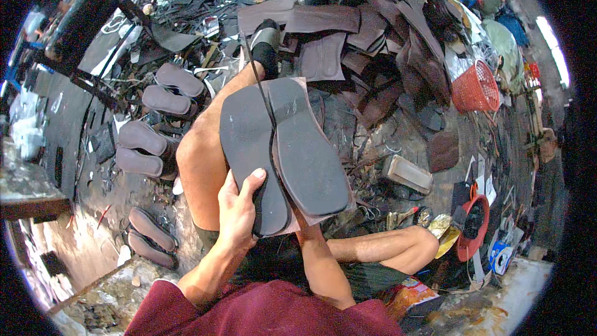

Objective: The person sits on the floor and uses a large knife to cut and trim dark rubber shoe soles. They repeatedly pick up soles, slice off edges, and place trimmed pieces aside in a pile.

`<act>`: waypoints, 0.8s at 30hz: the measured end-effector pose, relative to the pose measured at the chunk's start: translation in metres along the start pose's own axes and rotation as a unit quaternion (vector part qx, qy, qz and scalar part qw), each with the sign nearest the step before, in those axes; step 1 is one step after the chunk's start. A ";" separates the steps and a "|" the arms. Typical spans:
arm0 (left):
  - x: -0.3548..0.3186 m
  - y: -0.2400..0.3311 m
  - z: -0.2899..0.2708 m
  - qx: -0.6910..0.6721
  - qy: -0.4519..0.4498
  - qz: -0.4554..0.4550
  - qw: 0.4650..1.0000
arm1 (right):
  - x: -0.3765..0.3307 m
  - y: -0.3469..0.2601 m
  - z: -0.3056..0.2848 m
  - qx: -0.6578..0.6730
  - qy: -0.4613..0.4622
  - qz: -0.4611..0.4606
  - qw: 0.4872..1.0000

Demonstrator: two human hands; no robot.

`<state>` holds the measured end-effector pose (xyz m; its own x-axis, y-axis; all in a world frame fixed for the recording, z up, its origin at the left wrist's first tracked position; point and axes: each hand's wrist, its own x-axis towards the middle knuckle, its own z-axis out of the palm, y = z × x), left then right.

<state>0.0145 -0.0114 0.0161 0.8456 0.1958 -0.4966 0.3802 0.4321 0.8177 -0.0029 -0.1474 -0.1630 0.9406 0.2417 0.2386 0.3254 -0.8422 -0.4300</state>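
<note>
1. Head view: the sole panel sits at the centre of the dial, above the person's lap. Two matte dark-grey sole shapes lie side by side on it, with pinkish-brown backing showing along the edges.
2. A thin dark strip rises from the seam between the shapes and curls past the panel's twelve o'clock edge, toward eleven.
3. The left hand pinches the panel's edge at seven o'clock, thumb flat on top, fingers mostly hidden underneath.
4. The right forearm comes up from six o'clock; its hand is hidden under the panel, so I cannot tell whether it is spread or gripping.
5. The left leg borders the panel at nine o'clock, and the right knee stands apart at four.
6. Scrap-strewn floor shows toward two o'clock, before the brown sheets at one. Sandals lie beyond the leg at nine.
</note>
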 end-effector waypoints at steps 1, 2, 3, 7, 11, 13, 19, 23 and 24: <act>0.000 -0.001 -0.003 0.000 -0.003 0.000 1.000 | 0.003 0.003 -0.001 0.012 -0.003 0.006 1.000; -0.001 -0.002 -0.006 0.001 -0.005 -0.001 1.000 | 0.006 0.007 -0.003 0.027 -0.007 0.014 1.000; 0.000 -0.002 -0.008 0.001 -0.010 -0.001 1.000 | 0.008 0.011 -0.007 0.042 -0.010 0.024 0.999; -0.010 -0.002 -0.019 0.055 -0.011 0.019 0.998 | 0.049 0.021 -0.030 0.229 -0.052 0.082 0.969; -0.025 -0.009 -0.028 0.121 -0.083 0.016 0.989 | 0.132 0.029 -0.081 0.551 -0.111 0.196 0.804; -0.028 -0.012 -0.036 0.097 -0.075 0.047 0.991 | 0.136 0.001 -0.112 0.692 -0.077 0.243 0.676; -0.031 -0.007 -0.046 0.181 -0.137 0.087 0.970 | 0.044 -0.054 -0.165 0.643 -0.050 0.230 0.729; 0.001 0.066 -0.034 0.286 -0.058 0.224 0.930 | 0.026 -0.049 -0.188 0.552 0.033 0.207 0.807; 0.018 0.076 -0.035 0.262 0.013 0.342 0.902 | 0.022 -0.040 -0.205 0.472 0.077 0.220 0.850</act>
<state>0.0453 0.0553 0.0594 0.9429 0.2826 0.1760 -0.0968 -0.2731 0.9571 -0.0150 -0.2075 0.0377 0.9912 -0.1241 -0.0460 -0.0532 -0.0552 -0.9971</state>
